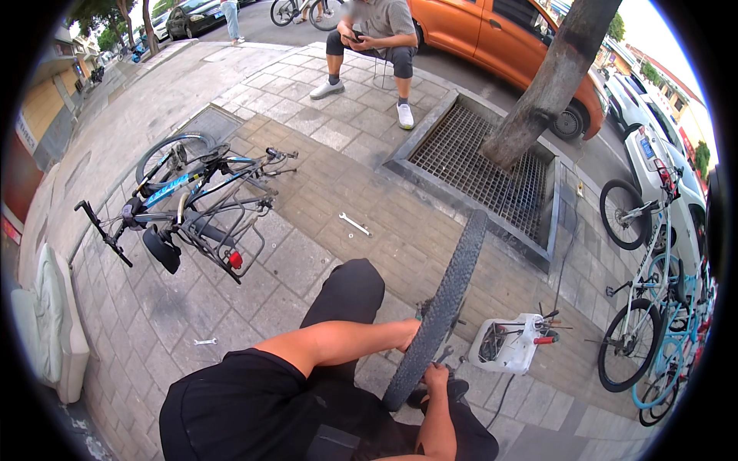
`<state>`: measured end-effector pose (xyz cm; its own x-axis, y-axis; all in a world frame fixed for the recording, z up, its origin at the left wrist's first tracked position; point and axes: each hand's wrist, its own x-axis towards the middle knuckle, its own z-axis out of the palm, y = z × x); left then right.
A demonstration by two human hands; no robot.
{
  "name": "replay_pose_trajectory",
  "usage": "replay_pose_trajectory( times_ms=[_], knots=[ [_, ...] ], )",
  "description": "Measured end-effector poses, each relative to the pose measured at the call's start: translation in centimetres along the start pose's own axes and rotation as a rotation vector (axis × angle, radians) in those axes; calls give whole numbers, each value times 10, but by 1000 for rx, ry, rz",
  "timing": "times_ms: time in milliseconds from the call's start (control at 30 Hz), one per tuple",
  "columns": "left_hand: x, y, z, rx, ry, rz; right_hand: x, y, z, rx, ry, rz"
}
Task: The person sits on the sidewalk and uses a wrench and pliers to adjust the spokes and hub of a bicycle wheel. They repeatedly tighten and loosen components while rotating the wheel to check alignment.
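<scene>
A bicycle wheel with a black knobbly tyre (448,288) stands upright, tilted, between my arms and by my knees. My left hand (410,333) reaches to the wheel's middle from the left side; its fingers are hidden behind the tyre. Close to the hub on the right side, my right hand (436,374) is closed round a wrench (446,353), whose grey end sticks up past the fingers. The hub itself is mostly covered by the tyre. Ahead on the paving lies a silver wrench (354,223), with small round parts beside it.
A bicycle frame (204,192) without one wheel lies on its side at left. Another wrench (205,342) lies nearer me. At right stand a cut white plastic container (507,346) of tools and parked bicycles (634,330). A metal tree grate (469,154) and a seated person (377,38) are ahead.
</scene>
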<state>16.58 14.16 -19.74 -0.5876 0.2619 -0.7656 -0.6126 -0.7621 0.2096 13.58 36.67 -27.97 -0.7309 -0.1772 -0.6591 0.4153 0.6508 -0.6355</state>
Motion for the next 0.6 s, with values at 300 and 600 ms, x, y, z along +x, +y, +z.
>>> replay_pose_trajectory(
  times_ms=[300, 600],
  knots=[
    [5, -1, 0, 16, 10, -13, -1, 1, 0, -10, -2, 32],
    [-19, 6, 15, 28, 13, -22, 9, 20, 2, 61, 3, 33]
  ],
)
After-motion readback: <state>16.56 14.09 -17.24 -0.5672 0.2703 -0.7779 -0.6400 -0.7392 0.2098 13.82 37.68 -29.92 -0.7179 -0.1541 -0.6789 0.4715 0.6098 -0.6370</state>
